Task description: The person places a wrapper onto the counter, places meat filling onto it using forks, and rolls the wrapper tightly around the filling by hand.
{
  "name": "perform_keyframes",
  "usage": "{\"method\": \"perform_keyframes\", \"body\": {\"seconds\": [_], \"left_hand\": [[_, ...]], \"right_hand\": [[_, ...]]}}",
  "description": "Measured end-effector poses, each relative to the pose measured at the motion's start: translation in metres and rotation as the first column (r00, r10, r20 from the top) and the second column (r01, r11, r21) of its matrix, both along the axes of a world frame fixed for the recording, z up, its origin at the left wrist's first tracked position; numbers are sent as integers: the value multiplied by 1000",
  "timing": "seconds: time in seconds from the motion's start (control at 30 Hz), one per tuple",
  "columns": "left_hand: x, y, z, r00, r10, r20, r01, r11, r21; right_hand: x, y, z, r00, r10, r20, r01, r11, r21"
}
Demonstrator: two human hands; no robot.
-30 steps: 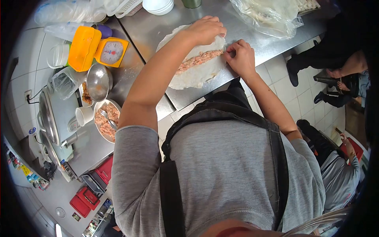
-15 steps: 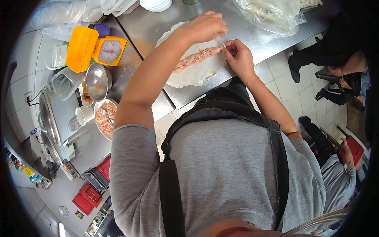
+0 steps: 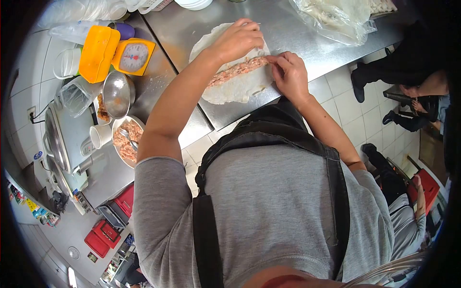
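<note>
A thin, pale wrapper sheet (image 3: 235,93) lies on the steel table with a long strip of pink minced meat (image 3: 235,72) across it. My left hand (image 3: 238,42) is over the sheet's far side, fingers curled down on the wrapper; their tips are partly hidden. At the right end of the meat strip, my right hand (image 3: 290,74) has thumb and forefinger together on the sheet's edge. More minced meat (image 3: 126,149) fills a white bowl (image 3: 115,128) at the left, with a fork (image 3: 129,139) in it.
Left of the sheet stand a yellow dial scale (image 3: 134,57), a yellow container (image 3: 98,53), a metal bowl (image 3: 118,96) and a white cup (image 3: 100,136). A plastic bag (image 3: 336,19) sits at the far right. Other people are at the right, beyond the table.
My left hand has moved slightly left and down, away from the sheet's right corner. My right hand has turned in, its fingertips now at the meat strip's end.
</note>
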State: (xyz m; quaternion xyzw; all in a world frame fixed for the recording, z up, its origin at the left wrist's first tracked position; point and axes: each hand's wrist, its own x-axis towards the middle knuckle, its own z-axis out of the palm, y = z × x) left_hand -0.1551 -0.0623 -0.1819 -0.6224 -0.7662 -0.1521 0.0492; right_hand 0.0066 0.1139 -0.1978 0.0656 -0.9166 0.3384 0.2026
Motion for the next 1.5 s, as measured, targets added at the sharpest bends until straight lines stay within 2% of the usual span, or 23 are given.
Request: {"method": "perform_keyframes", "body": {"seconds": [0.07, 0.17, 0.3, 0.37, 0.47, 0.57, 0.67, 0.77, 0.87, 0.9, 0.97, 1.03, 1.17, 1.27, 1.37, 1.47, 1.5], "left_hand": [[3, -8, -5, 999, 26, 20, -27, 999, 45], [7, -17, 1, 987, 142, 80, -137, 988, -66], [15, -18, 3, 985, 167, -48, -171, 976, -131], [15, -23, -7, 976, 149, -160, -177, 967, -181], [12, -19, 1, 908, 277, -313, -377, 868, -324], [21, -12, 4, 947, 165, -276, -252, 914, -319], [15, -14, -15, 950, 207, -232, -258, 942, -215], [9, -10, -14, 874, 269, -404, -388, 888, -247], [19, -19, -10, 961, 108, -255, -189, 929, -319], [16, -23, -12, 951, 165, -263, -243, 922, -302], [11, -35, -17, 922, 276, -271, -349, 896, -276], [16, -48, -9, 927, 284, -245, -354, 876, -328], [32, -96, 2, 916, 353, -191, -402, 820, -408], [55, -154, 4, 832, 497, -248, -555, 734, -392], [87, -194, 4, 835, 492, -247, -549, 777, -307], [92, -198, 31, 754, 656, 41, -589, 702, -400], [92, -193, 33, 657, 750, 81, -686, 639, -348]], "right_hand": [[-1, 1, 0, 1000, 19, -9, -19, 1000, 12], [-11, 7, -1, 991, 105, -81, -105, 994, 10], [-27, 16, -4, 963, 240, -126, -234, 970, 62], [-28, 18, -4, 965, 257, -50, -254, 966, 55], [-28, 19, -5, 965, 260, 2, -260, 965, 45], [-31, 20, -9, 965, 263, -16, -262, 963, 55], [-32, 20, -11, 961, 273, -31, -271, 960, 70], [-32, 21, -12, 963, 270, -17, -268, 961, 61], [-33, 19, -11, 968, 251, -12, -251, 968, -10], [-33, 18, -10, 971, 238, -12, -238, 970, -45], [-37, 19, -11, 965, 262, -4, -262, 964, 47], [-44, 22, -14, 957, 289, 21, -288, 944, 162], [-54, 25, -16, 952, 304, 35, -306, 944, 123], [-54, 27, -18, 950, 308, 47, -311, 947, 76], [-54, 29, -21, 946, 325, 17, -325, 944, 46], [-54, 30, -16, 944, 326, -56, -325, 945, 30], [-52, 26, -14, 943, 320, -89, -319, 947, 24]]}}
